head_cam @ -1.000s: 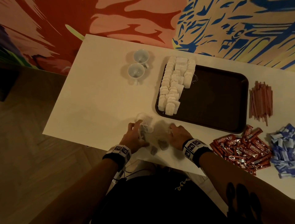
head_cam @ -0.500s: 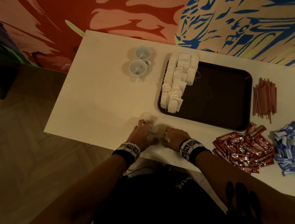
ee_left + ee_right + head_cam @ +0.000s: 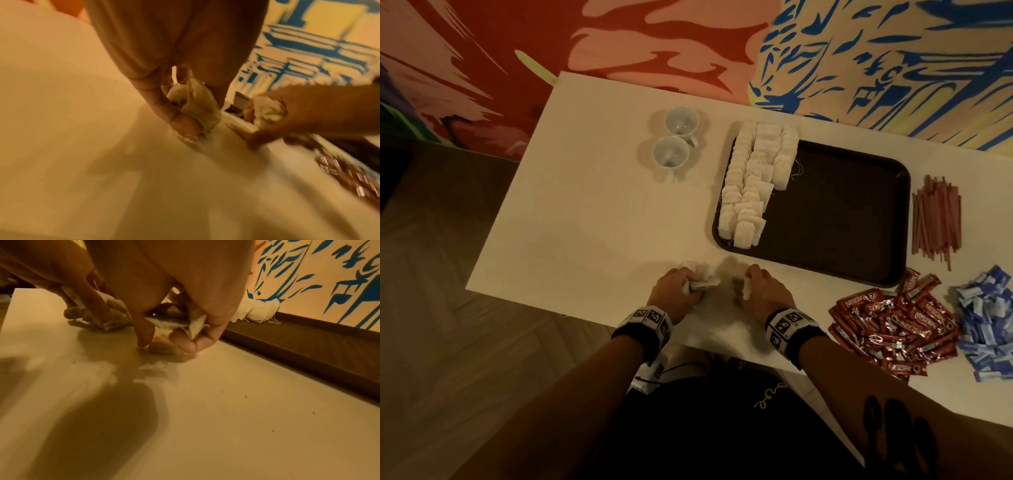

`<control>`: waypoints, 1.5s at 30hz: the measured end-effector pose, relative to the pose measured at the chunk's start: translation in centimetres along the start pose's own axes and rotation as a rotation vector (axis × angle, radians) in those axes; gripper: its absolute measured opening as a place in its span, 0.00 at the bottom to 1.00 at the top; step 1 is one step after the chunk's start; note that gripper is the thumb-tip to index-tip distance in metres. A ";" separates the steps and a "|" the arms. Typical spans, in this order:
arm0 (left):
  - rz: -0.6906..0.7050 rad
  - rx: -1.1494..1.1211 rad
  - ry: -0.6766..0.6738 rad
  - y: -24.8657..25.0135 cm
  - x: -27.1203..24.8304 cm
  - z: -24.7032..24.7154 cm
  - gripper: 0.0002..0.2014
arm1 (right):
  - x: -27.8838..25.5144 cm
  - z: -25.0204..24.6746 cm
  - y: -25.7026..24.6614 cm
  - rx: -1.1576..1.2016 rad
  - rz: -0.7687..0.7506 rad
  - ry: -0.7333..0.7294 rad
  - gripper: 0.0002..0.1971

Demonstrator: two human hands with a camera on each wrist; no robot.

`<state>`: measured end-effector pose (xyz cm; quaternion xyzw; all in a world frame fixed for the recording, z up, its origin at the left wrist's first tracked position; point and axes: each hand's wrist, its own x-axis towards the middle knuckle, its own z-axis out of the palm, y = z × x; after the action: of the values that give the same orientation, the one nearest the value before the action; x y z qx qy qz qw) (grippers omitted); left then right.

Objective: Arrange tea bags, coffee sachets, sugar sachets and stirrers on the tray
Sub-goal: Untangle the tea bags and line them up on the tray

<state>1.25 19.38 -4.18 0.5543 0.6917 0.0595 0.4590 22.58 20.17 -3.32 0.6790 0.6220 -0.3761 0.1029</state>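
Two fists of tea bags (image 3: pixel 698 279) | left hand (image 3: pixel 674 293), right hand (image 3: pixel 763 294) fingers clenched round them | tray (image 3: pixel 859 212) upper right, right hand nearer

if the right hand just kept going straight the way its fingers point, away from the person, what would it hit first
Most likely the near rim of the brown tray. The right hand, gripping tea bags, points across bare table toward it; nothing else shows between, though depth is hard to judge.
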 end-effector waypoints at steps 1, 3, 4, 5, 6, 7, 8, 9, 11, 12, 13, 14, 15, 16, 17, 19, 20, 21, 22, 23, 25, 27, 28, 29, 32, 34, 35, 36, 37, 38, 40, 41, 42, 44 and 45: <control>-0.022 -0.079 0.012 -0.1 0.1 -0.1 0.11 | -0.1 -0.1 0.2 -0.007 0.018 0.007 0.31; -0.064 -0.258 0.021 0.1 0.0 -0.5 0.11 | 0.0 -0.3 0.5 -0.029 0.054 0.008 0.32; -0.079 -0.312 0.021 0.1 0.0 -0.7 0.12 | 0.0 -0.3 0.6 -0.030 0.064 0.004 0.32; -0.086 -0.341 0.018 0.0 0.1 -0.8 0.12 | 0.2 -0.3 0.7 -0.028 0.072 -0.002 0.31; -0.091 -0.366 0.009 -0.1 0.3 -0.9 0.12 | 0.3 -0.4 0.7 -0.026 0.081 -0.004 0.30; -0.091 -0.385 0.002 -0.1 0.4 -1.1 0.11 | 0.5 -0.4 0.6 -0.021 0.090 -0.003 0.30; -0.093 -0.405 0.001 -0.1 0.4 -1.2 0.11 | 0.5 -0.5 0.5 -0.011 0.096 -0.002 0.30; -0.098 -0.435 -0.002 0.0 0.5 -1.3 0.12 | 0.6 -0.7 0.4 0.003 0.101 -0.002 0.30; -0.106 -0.506 -0.005 0.3 0.5 -1.5 0.13 | 0.7 -0.8 0.2 0.046 0.107 -0.005 0.25; -0.110 -0.535 -0.004 0.5 0.5 -1.6 0.14 | 0.8 -0.9 0.1 0.080 0.110 -0.016 0.22; -0.109 -0.557 -0.003 0.7 0.5 -1.7 0.14 | 0.9 -0.9 0.1 0.123 0.116 -0.033 0.21; -0.101 -0.566 -0.002 0.9 0.5 -1.8 0.14 | 1.0 -0.9 0.2 0.176 0.124 -0.050 0.22; -0.081 -0.567 -0.005 1.2 0.4 -1.9 0.13 | 1.2 -0.9 0.3 0.237 0.124 -0.067 0.23; -0.060 -0.557 -0.004 1.5 0.3 -1.9 0.13 | 1.3 -1.1 0.3 0.292 0.104 -0.082 0.23; -0.031 -0.537 -0.003 1.9 0.2 -2.0 0.12 | 1.5 -1.2 0.3 0.341 0.069 -0.100 0.22; 0.035 -0.493 -0.011 2.9 -0.2 -2.2 0.10 | 1.4 -1.9 0.2 0.546 0.046 -0.157 0.16; 0.067 -0.473 -0.019 3.5 -0.4 -2.3 0.09 | 1.2 -2.4 0.0 0.714 0.089 -0.191 0.15; 0.100 -0.454 -0.029 4.1 -0.6 -2.5 0.09 | 0.9 -3.0 -0.1 0.891 0.145 -0.227 0.16; 0.130 -0.441 -0.045 4.9 -0.9 -2.7 0.09 | 0.7 -3.5 -0.1 1.055 0.199 -0.252 0.18; 0.157 -0.445 -0.065 5.7 -1.2 -2.8 0.09 | 0.5 -4.0 0.0 1.181 0.237 -0.269 0.19; 0.225 -0.411 -0.100 7.4 -1.8 -3.0 0.09 | 0.2 -4.9 0.0 1.323 0.262 -0.292 0.19; 0.323 -0.281 -0.104 9.0 -2.3 -3.2 0.12 | -0.3 -5.7 -0.2 1.379 0.231 -0.310 0.20; 0.360 -0.235 -0.112 9.7 -2.5 -3.3 0.13 | -0.6 -6.1 -0.1 1.397 0.207 -0.316 0.21; 0.389 -0.207 -0.125 10.4 -2.8 -3.4 0.13 | -0.8 -6.5 -0.1 1.413 0.182 -0.324 0.23; 0.514 -0.103 -0.129 12.3 -3.0 -3.5 0.13 | -1.8 -8.0 0.3 1.458 0.138 -0.416 0.31; 0.609 -0.018 -0.122 13.5 -3.0 -3.5 0.14 | -2.5 -8.9 0.7 1.450 0.083 -0.504 0.38; 0.635 0.019 -0.128 14.1 -2.9 -3.5 0.14 | -2.8 -9.2 0.9 1.445 0.051 -0.535 0.39; 0.649 0.048 -0.140 14.6 -2.8 -3.4 0.14 | -3.2 -9.5 1.1 1.439 0.021 -0.554 0.38; 0.656 0.070 -0.156 15.1 -2.8 -3.2 0.14 | -3.5 -9.8 1.2 1.434 0.002 -0.554 0.37; 0.665 0.087 -0.170 15.6 -2.7 -3.0 0.14 | -3.8 -10.1 1.3 1.432 -0.011 -0.546 0.34; 0.681 0.104 -0.188 16.6 -2.8 -2.5 0.14 | -4.4 -10.8 1.6 1.434 -0.023 -0.535 0.32; 0.688 0.109 -0.187 17.1 -2.9 -2.2 0.14 | -4.6 -11.1 1.9 1.440 -0.029 -0.534 0.32; 0.689 0.109 -0.187 17.5 -3.0 -2.0 0.14 | -4.9 -11.4 2.2 1.445 -0.041 -0.530 0.34; 0.682 0.101 -0.184 18.4 -3.3 -1.4 0.15 | -5.5 -11.8 3.0 1.431 -0.060 -0.492 0.34; 0.678 0.100 -0.172 18.8 -3.5 -1.0 0.16 | -5.9 -12.0 3.5 1.412 -0.074 -0.461 0.33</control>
<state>13.80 24.08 9.47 0.7772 0.4291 0.1277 0.4422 30.73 22.24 7.68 0.4662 0.2172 -0.8225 -0.2428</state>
